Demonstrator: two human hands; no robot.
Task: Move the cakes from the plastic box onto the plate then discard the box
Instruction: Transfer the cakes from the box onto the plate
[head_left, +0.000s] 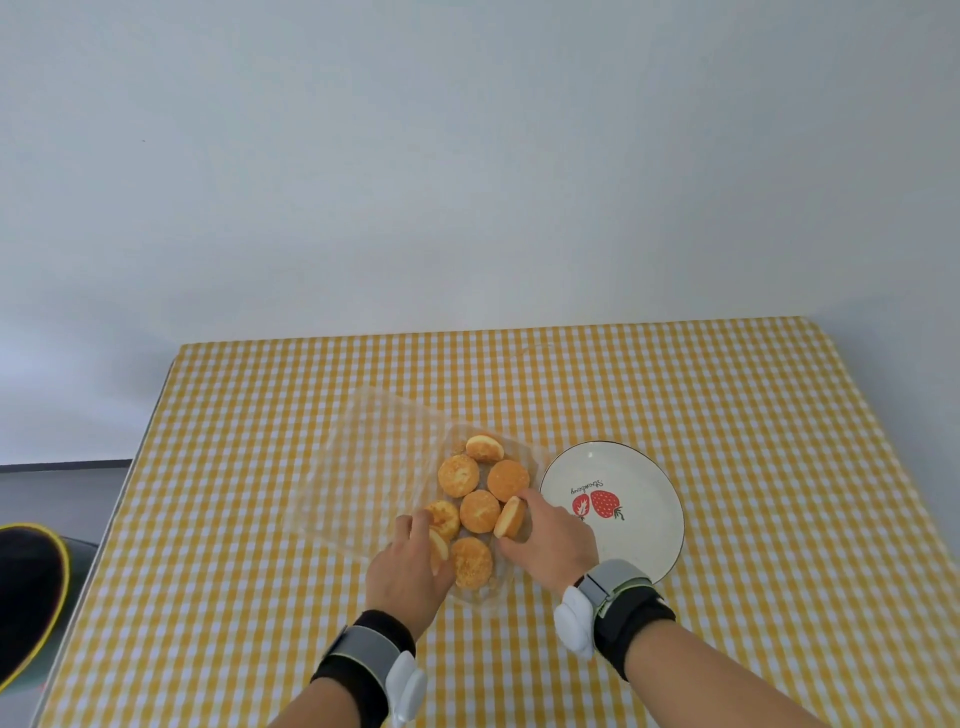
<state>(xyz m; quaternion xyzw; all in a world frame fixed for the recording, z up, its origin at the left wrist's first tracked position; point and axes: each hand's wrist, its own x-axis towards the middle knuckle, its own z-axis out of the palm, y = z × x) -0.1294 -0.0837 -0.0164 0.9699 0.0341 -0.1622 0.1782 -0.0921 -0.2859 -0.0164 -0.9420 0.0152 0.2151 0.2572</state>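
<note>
— So what do the fingers hold?
— Right hand (553, 535) pinches one cake (510, 517) on its edge; left hand (410, 569) wraps another cake (439, 543).
— Where?
— Low in the middle, inside the clear plastic box (374, 467) — the plate (649, 519) sits just right, on the checked table (727, 415).
</note>
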